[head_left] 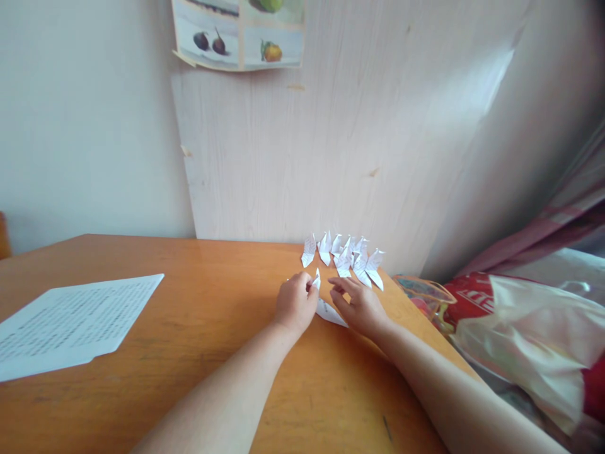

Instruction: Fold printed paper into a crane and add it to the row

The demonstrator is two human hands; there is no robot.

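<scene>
My left hand (297, 304) is closed, thumb and fingers pinching a small folded white paper (317, 278) whose pointed tip sticks up. My right hand (360, 305) is just to the right, its fingers bent and apart, with nothing visible between them. Below and between the hands shows a white paper flap (331, 313) with some print. Whether it belongs to the pinched piece I cannot tell, since the hands cover part of it. Just beyond them stand several folded paper cranes (345, 258), white with faint print, grouped near the table's back right corner.
A stack of printed sheets (80, 318) lies on the wooden table (198, 353) at the left. Behind the table rises a pale wood panel (331, 157) with a fruit picture (239, 38). Past the right edge are plastic bags (524, 328) and a pink curtain (534, 233).
</scene>
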